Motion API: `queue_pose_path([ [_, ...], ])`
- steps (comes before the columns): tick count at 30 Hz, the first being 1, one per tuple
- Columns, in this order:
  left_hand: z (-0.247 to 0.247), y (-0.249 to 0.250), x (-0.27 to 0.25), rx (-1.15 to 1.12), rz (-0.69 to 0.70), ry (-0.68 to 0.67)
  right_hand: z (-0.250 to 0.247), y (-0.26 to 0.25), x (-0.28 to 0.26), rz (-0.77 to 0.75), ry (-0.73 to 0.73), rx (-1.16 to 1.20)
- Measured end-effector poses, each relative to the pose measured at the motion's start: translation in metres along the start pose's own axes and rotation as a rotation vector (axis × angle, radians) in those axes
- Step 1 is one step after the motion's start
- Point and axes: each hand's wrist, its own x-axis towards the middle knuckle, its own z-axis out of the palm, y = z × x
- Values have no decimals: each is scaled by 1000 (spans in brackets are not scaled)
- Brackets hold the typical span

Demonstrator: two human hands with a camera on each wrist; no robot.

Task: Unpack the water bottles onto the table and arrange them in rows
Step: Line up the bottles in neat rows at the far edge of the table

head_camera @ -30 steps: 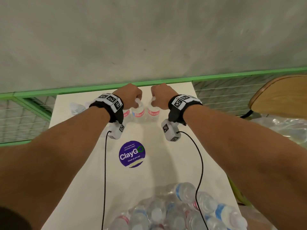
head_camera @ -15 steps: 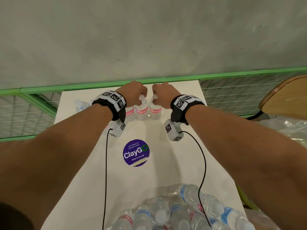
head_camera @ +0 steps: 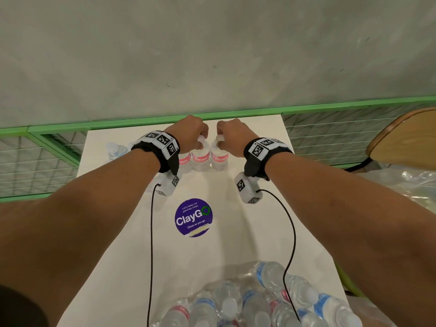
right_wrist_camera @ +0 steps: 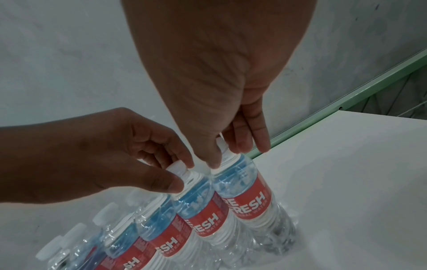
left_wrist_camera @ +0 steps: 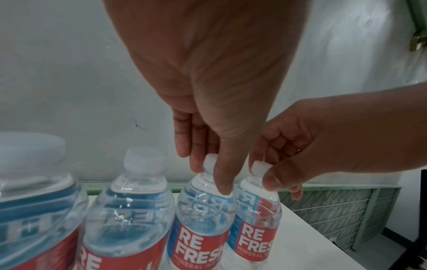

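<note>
Pinching bottle caps (head_camera: pixel 201 138), both hands (head_camera: pixel 193 131)

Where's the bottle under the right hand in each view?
Head: end bottle, row's right end, far table edge.
Left wrist: right of centre, last in row.
Right wrist: centre, nearest the green rail.
Shared landmark: green rail behind the row.

White table (head_camera: pixel 247 232) with upright bottles (head_camera: pixel 200 159), purple sticker (head_camera: pixel 193 217), wrapped pack (head_camera: pixel 247 300)
</note>
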Motion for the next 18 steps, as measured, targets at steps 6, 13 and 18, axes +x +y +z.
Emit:
queue_pose_path([
  [6,1,0,1,-11,0,5,3,-3,-1,35,29,12],
  [13,1,1,1,-14,-13,-3,4,0,-1,27,28,25],
  [18,2,1,1,-18,-7,-2,6,3,-1,24,33,38],
])
